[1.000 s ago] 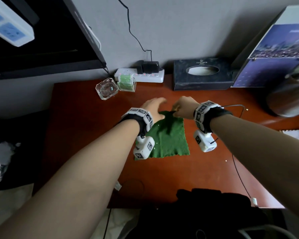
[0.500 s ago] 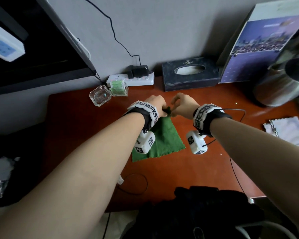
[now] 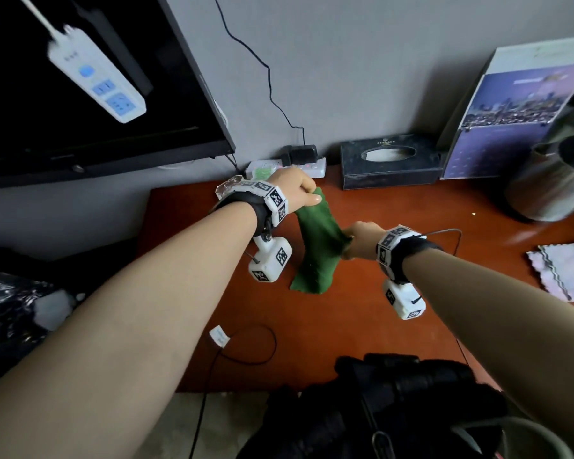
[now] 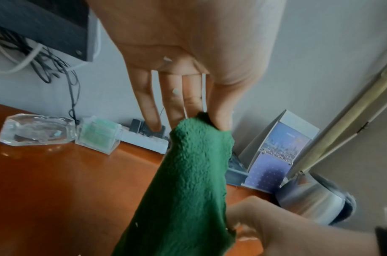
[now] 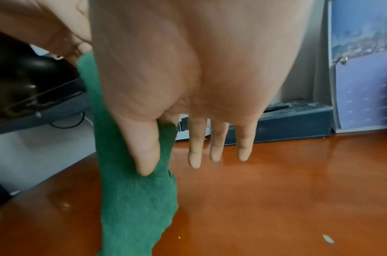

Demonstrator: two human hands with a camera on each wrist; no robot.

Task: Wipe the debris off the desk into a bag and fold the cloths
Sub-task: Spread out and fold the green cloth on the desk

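— What was hidden or hard to make out?

— The glass dish (image 4: 37, 129) and the small clear box (image 4: 98, 135) were largely covered by the left wrist in the head view and were seen properly only from the left wrist. The kettle (image 3: 557, 180) was blurred and cut off at the right edge. The pale cloth (image 3: 567, 270) was cut off there too, lying flat on the desk (image 3: 362, 326), well apart from the hands. The lower end of the green cloth (image 3: 315, 246) ran out of both wrist views. A dark crinkled shape at the left edge could not be identified as a bag.

— How were the hands seen?

— The top corner of the green cloth was pinched by the left hand (image 3: 295, 192) between thumb and forefinger, the other fingers (image 4: 148, 110) being held straight and loose. A lower edge was pinched by the right hand (image 3: 362, 238) in the same way, with three fingers (image 5: 216, 142) hanging free.

— And where was the green cloth?

— It was held up off the desk near the back, hanging down in a narrow drape between the two hands, in front of the power strip (image 3: 312, 165) and left of the tissue box (image 3: 390, 165). Whether its bottom tip touched the wood could not be told. A few pale crumbs (image 5: 328, 239) were seen on the desk.
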